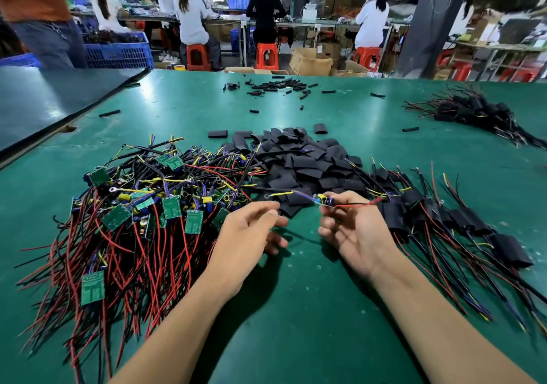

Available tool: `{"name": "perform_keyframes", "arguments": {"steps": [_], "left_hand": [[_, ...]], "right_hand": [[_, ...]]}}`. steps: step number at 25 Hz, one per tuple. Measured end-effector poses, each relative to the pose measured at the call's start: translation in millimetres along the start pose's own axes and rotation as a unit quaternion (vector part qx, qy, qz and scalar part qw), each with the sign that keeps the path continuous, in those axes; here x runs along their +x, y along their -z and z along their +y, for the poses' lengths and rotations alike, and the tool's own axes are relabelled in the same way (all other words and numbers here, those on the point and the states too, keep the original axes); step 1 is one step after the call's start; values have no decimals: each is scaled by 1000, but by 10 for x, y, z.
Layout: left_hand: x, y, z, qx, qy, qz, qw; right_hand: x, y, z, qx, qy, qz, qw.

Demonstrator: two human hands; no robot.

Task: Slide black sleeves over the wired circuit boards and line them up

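My right hand (352,229) pinches a small wired circuit board (323,199) above the green table, its yellow and purple leads trailing left and its red lead running right. My left hand (248,232) hovers just left of it with loosely curled fingers and holds nothing. A heap of flat black sleeves (299,161) lies right behind both hands. To the left sprawls a tangled pile of bare green boards with red and black wires (133,215). On the right, sleeved boards (444,218) lie side by side in a row, wires pointing toward me.
A second bundle of sleeved boards (473,111) sits at the far right. Small black tube offcuts (275,86) are scattered at the back of the table. A dark panel (53,99) overlaps the table's left corner. Several seated workers and red stools are beyond.
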State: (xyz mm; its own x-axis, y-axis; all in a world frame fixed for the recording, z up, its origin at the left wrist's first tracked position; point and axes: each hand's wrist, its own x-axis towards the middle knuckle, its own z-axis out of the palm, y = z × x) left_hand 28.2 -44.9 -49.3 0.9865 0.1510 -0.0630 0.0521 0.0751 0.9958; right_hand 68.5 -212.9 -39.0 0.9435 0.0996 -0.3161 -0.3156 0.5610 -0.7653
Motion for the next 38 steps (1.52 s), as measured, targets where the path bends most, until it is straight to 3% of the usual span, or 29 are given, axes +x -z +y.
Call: {"name": "perform_keyframes", "arguments": {"steps": [4, 7, 9, 11, 13, 17, 22, 24, 26, 28, 31, 34, 35, 38], "left_hand": [[-23, -18, -5, -24, -6, -29, 999], [-18, -26, -24, -26, -3, -44, 999], [-12, -30, -33, -51, 11, -60, 997], [14, -24, -37, -91, 42, -76, 992], [34, -18, -40, -95, 72, -91, 989], [-26, -76, -80, -36, 12, -101, 994], [27, 15, -104, 60, -50, 2, 997], [51, 46, -111, 79, -35, 13, 996], [48, 28, -111, 66, -22, 10, 997], [44, 17, -105, 56, -20, 10, 998], [39, 37, -92, 113, -45, 21, 992], [17, 45, -91, 172, -78, 46, 981], [9, 38, -97, 192, -87, 53, 976], [7, 34, -112, 223, -97, 67, 968]], "right_hand": [[26, 122, -111, 218, -51, -67, 972], [33, 182, -161, 256, -59, -89, 961], [7, 142, -156, 189, -112, -140, 965], [-46, 45, -85, 53, -159, -184, 969], [-91, -47, 10, -71, -177, -183, 964], [-73, -124, 119, -166, -134, -116, 970], [-3, -123, 271, -259, -4, -85, 962], [61, -114, 326, -357, 98, -41, 928], [136, -77, 342, -465, 248, 41, 849], [210, 6, 338, -537, 336, 68, 771], [322, 80, 279, -625, 290, 21, 725], [375, 74, 295, -720, 258, 5, 644], [370, 69, 306, -724, 268, 5, 635], [322, 57, 301, -676, 306, 19, 670]]}}
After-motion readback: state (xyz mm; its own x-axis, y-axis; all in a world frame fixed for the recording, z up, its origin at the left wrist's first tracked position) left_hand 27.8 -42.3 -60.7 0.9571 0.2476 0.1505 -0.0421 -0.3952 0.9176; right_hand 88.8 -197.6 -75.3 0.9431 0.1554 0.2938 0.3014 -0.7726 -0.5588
